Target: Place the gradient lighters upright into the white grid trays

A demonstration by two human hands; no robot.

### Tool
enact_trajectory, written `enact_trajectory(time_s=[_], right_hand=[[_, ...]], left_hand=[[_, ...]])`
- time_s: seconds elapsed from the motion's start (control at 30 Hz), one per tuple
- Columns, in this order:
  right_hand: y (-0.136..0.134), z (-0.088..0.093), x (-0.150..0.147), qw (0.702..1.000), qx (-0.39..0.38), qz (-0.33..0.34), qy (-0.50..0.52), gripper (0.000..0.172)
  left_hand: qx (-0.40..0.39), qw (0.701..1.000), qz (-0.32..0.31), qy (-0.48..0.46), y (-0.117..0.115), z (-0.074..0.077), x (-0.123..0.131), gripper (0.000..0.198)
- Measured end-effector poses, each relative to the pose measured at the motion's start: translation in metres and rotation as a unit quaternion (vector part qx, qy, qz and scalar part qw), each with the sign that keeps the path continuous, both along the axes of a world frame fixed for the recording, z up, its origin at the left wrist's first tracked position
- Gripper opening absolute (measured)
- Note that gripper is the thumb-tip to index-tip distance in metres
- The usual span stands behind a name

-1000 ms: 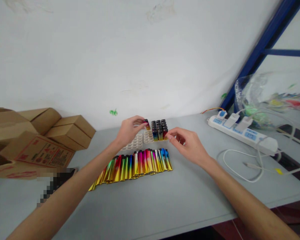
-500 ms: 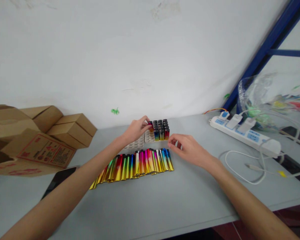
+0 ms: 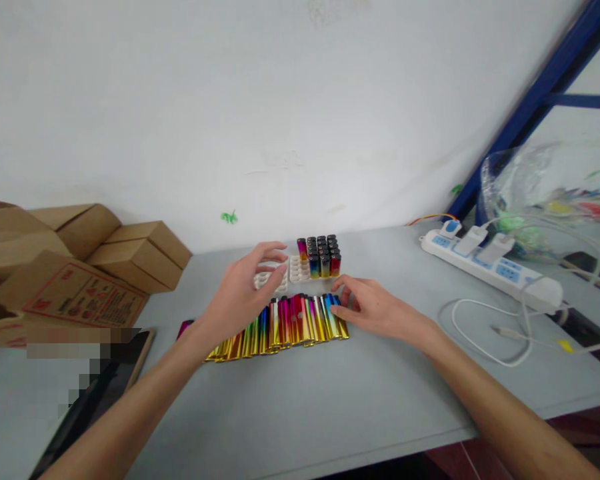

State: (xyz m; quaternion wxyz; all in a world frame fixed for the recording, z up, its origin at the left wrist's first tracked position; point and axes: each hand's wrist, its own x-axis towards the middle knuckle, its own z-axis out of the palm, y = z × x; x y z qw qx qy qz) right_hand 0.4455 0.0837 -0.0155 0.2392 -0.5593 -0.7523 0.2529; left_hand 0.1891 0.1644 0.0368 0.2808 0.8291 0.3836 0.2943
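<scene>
A row of shiny rainbow-coloured lighters [image 3: 290,321] lies flat on the grey table [image 3: 300,400]. Behind it a white tray [image 3: 275,279] with round cells holds several lighters standing upright [image 3: 321,255] at its right end. My left hand [image 3: 243,293] hovers over the left part of the lying row, fingers spread and holding nothing. My right hand [image 3: 370,307] rests at the right end of the row, its fingertips touching the last lighters there, fingers loosely curved.
Cardboard boxes [image 3: 65,267] are stacked at the left against the white wall. A dark tablet [image 3: 105,387] lies near the front left. A white power strip [image 3: 490,270] with plugs and cables sits at the right, beside a clear plastic bag [image 3: 545,193] and a blue frame [image 3: 525,100].
My left hand set a lighter upright in the tray, let go and came back down over the lying row. My right hand dropped from the tray to the row's right end.
</scene>
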Motion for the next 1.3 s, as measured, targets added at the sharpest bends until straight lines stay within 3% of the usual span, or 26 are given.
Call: enact_trajectory(time_s=[0.2,0.5,0.63,0.77,0.87,1.0,1.1,1.2,1.3], right_hand=[[0.001,-0.005,-0.007,0.999,0.009,-0.028,-0.016,0.041],[0.000,0.008,-0.009,0.999,-0.041,-0.020,-0.026,0.023],[-0.002,0.017,-0.002,0.991,-0.084,0.005,0.106,0.028],[-0.009,0.028,-0.006,0.944,-0.121,0.052,0.302,0.040],[-0.015,0.032,-0.016,0.928,-0.082,0.068,0.358,0.040],[-0.019,0.029,-0.027,0.911,-0.030,0.073,0.405,0.042],[-0.020,0.025,-0.029,0.912,-0.027,0.074,0.403,0.043],[-0.021,0.025,-0.029,0.920,-0.024,0.077,0.384,0.040],[-0.022,0.027,-0.028,0.931,-0.004,0.098,0.351,0.034]], left_hand=[[0.029,0.999,0.020,-0.023,-0.036,0.003,-0.001,0.026],[-0.001,0.998,0.028,-0.055,-0.042,-0.007,-0.002,0.020],[-0.029,0.995,0.041,-0.083,-0.049,-0.005,0.000,0.019],[-0.100,0.989,0.005,-0.112,-0.060,0.004,0.006,0.028],[-0.230,0.956,-0.061,-0.172,-0.071,0.006,0.016,0.038],[-0.408,0.858,-0.093,-0.296,-0.080,-0.006,0.032,0.039],[-0.484,0.800,-0.122,-0.332,-0.084,-0.014,0.038,0.038],[-0.516,0.778,-0.134,-0.334,-0.085,-0.016,0.038,0.038],[-0.519,0.778,-0.125,-0.332,-0.086,-0.015,0.036,0.039]])
